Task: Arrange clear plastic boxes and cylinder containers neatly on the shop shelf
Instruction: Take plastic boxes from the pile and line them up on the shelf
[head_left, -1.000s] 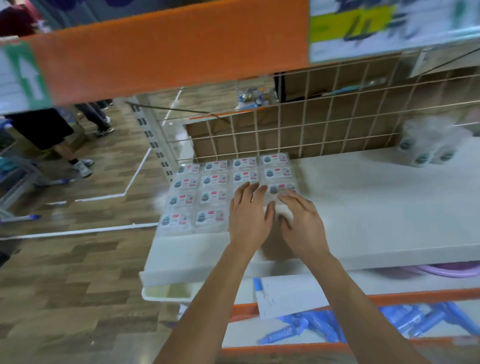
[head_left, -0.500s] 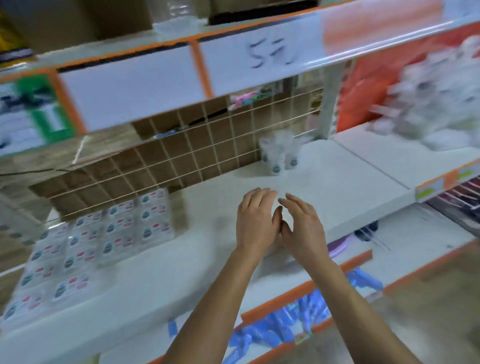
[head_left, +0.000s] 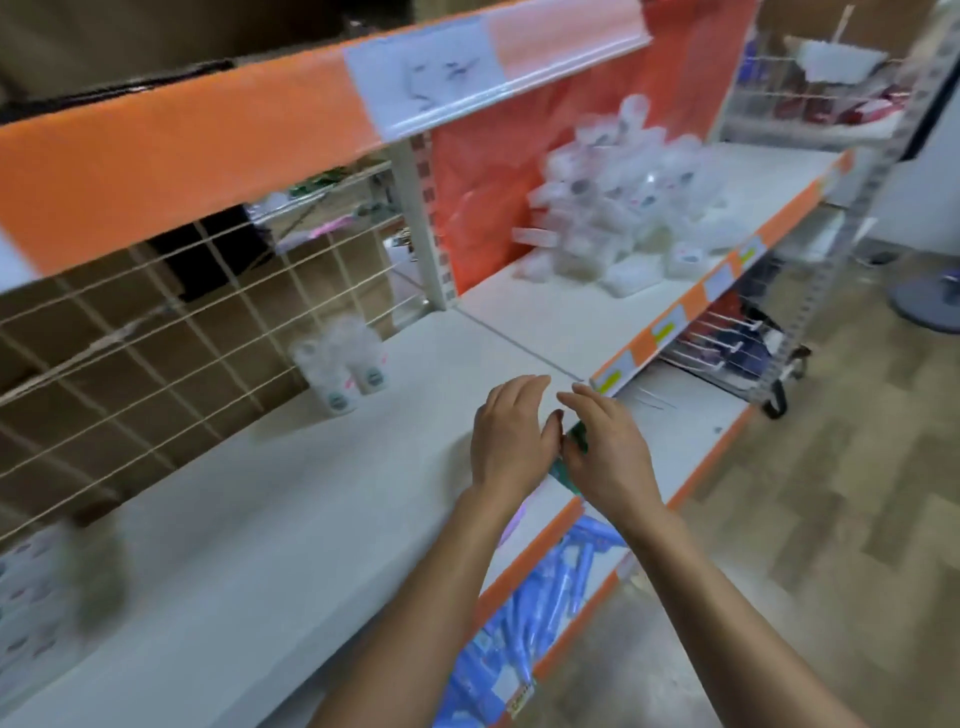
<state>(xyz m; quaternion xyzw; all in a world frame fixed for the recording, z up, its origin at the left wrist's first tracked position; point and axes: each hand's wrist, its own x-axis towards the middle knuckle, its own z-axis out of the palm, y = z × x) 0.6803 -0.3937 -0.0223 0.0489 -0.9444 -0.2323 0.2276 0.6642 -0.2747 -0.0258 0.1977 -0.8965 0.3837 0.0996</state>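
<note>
Clear plastic containers (head_left: 618, 208) heaped, jumbled, on the white shelf (head_left: 545, 317), ahead and rightward of the right hand (head_left: 605, 447), the nearer one. Left hand (head_left: 511, 434) just beside it. Both grips wide, fingers relaxed, holding nothing.

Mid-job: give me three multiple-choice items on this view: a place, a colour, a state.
1. Where is the jumbled pile?
A. on the floor
B. on the shelf, before the red panel
C. hung on the grid
2. What colour are the packs on the lower shelf?
A. blue
B. yellow
C. black
3. How are the left hand and right hand?
A. left holds a box
B. right holds a cylinder
C. both open, empty
Key: 1 B, it sits by the panel. 2 A, plainly blue. 3 C, fingers relaxed, nothing held.
</note>
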